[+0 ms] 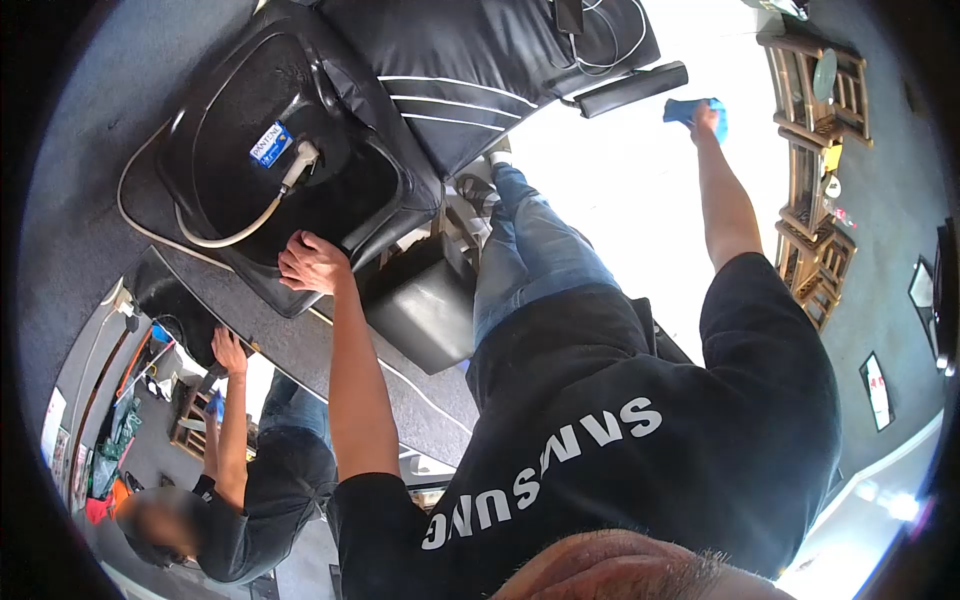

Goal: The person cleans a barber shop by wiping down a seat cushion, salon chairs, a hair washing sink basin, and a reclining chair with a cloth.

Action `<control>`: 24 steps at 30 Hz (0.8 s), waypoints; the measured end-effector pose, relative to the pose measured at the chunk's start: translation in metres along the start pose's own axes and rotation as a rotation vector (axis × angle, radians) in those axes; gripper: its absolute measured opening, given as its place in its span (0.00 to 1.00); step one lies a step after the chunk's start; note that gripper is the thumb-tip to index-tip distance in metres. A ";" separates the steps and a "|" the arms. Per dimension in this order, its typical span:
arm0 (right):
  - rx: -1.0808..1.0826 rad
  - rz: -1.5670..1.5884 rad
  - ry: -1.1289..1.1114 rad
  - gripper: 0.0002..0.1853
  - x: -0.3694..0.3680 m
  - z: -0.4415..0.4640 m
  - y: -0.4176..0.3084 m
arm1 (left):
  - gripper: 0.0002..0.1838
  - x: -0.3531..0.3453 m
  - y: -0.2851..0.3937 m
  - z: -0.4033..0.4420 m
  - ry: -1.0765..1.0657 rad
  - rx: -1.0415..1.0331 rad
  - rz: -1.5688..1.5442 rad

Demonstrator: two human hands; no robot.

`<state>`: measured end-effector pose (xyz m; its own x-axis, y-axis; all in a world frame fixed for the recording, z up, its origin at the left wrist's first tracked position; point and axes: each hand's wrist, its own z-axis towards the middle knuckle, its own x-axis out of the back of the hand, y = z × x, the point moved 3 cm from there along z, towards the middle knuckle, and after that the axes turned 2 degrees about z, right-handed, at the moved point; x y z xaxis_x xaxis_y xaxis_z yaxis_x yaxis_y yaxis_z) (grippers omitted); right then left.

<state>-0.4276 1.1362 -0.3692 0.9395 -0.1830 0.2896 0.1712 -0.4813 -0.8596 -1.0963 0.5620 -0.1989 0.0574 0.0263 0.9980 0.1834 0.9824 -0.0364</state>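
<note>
My left hand [315,262] rests on the near rim of a black hair-wash basin [190,150], its fingers curled over the edge. Out to the right, my right hand [706,120] is closed around a blue cloth [682,109], with my arm stretched forward. Inside the basin lie a white shower head [298,165] on a pale hose [240,237] and a blue-and-white Pantene packet [270,144]. A black padded seat [450,60] with white stripes adjoins the basin.
A black armrest [632,90] and a thin cable [622,55] lie by the seat. Beneath the basin stands a black box-shaped piece [420,305]. Wooden chairs [820,255] line the right. At lower left a mirror [160,420] reflects a person.
</note>
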 end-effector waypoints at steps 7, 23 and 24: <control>-0.101 0.694 0.001 0.09 -0.151 -0.021 0.239 | 0.20 -0.001 0.001 -0.001 0.035 -0.018 -0.013; -0.124 -0.419 -0.246 0.32 -0.240 -0.327 0.090 | 0.19 -0.003 -0.001 0.001 0.028 -0.004 -0.005; -0.104 -0.460 -0.269 0.32 -0.257 -0.330 0.086 | 0.20 -0.002 0.000 0.000 0.024 -0.002 0.000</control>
<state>-0.7517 0.8585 -0.3788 0.8198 0.2861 0.4960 0.5650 -0.5447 -0.6197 -1.0970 0.5616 -0.2007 0.0808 0.0214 0.9965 0.1853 0.9820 -0.0361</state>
